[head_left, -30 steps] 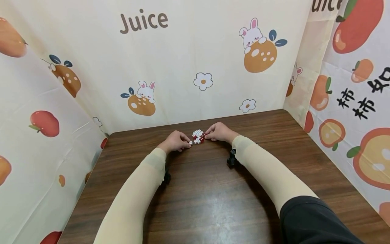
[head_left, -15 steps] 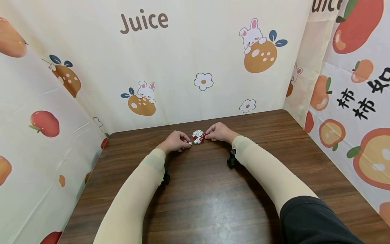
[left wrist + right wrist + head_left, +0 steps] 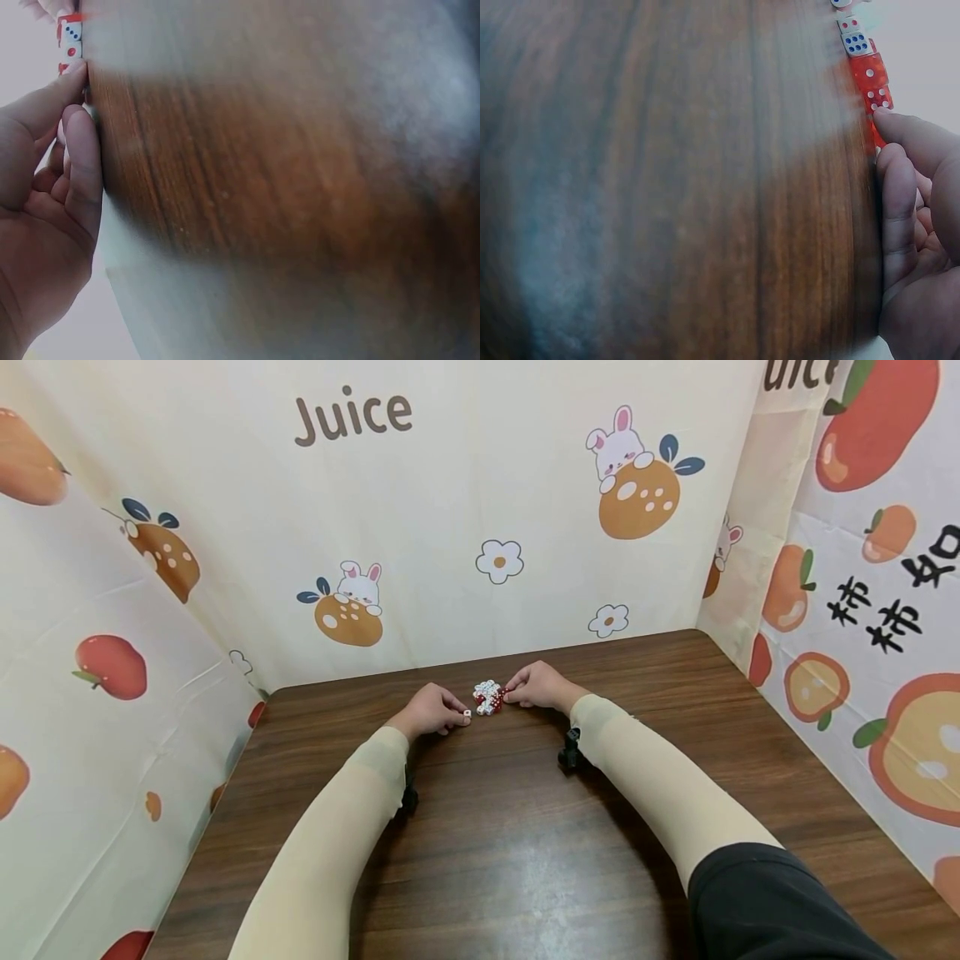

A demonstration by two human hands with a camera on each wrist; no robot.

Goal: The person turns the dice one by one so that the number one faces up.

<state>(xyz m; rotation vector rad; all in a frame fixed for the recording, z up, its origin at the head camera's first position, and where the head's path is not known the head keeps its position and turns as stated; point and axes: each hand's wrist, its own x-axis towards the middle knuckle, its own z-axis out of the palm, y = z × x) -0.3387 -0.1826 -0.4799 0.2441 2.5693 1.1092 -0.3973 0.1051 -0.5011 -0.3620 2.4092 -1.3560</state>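
Observation:
A small cluster of white and red dice point(image 3: 489, 697) lies near the back of the wooden table. My left hand point(image 3: 433, 710) is just left of it and pinches a white die point(image 3: 467, 714) at its fingertips, a little apart from the cluster. On the cluster's right side, my right hand point(image 3: 538, 685) pinches a red die at the edge. In the right wrist view, clear red dice point(image 3: 870, 73) and a white die with blue pips point(image 3: 856, 43) line up beyond the thumb. The left wrist view has white dice point(image 3: 71, 31) past the left fingertips.
The brown tabletop point(image 3: 525, 843) stretches toward the front. Behind it stands a cream cloth backdrop point(image 3: 450, 485) with fruit and rabbit prints, and printed cloth walls flank both sides. Dark wrist cameras point(image 3: 570, 750) hang under the forearms.
The left hand has drawn its white die slightly left and toward the front, widening the gap to the cluster. My right hand holds its place.

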